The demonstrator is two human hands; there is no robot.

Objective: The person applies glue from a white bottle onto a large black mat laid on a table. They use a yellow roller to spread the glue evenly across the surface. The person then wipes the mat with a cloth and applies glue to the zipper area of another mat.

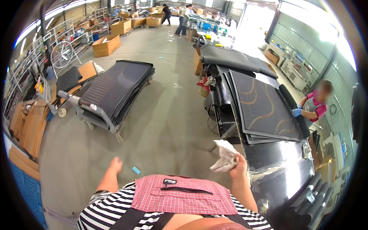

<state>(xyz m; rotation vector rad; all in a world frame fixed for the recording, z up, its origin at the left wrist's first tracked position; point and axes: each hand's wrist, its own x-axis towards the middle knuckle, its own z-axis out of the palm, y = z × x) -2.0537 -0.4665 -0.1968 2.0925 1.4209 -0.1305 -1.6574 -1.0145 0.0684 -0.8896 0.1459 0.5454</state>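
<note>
Currently, in the head view, gripping a crumpled white cloth (224, 157) in the right hand (240, 167), near and just left of the dark table (268, 155); holding the left hand (115, 165) farther left, showing too little to tell whether open or closed. Probably best bunching loose folds firmly, steering clear of the table's edge.

We hold our left forearm (108, 181) and right forearm (245, 190) well apart, both angled forward. Our left hand (116, 165) is empty, its exact pose too small to read; our right hand (240, 167) grips, fingers (241, 158) curled inward.
</note>
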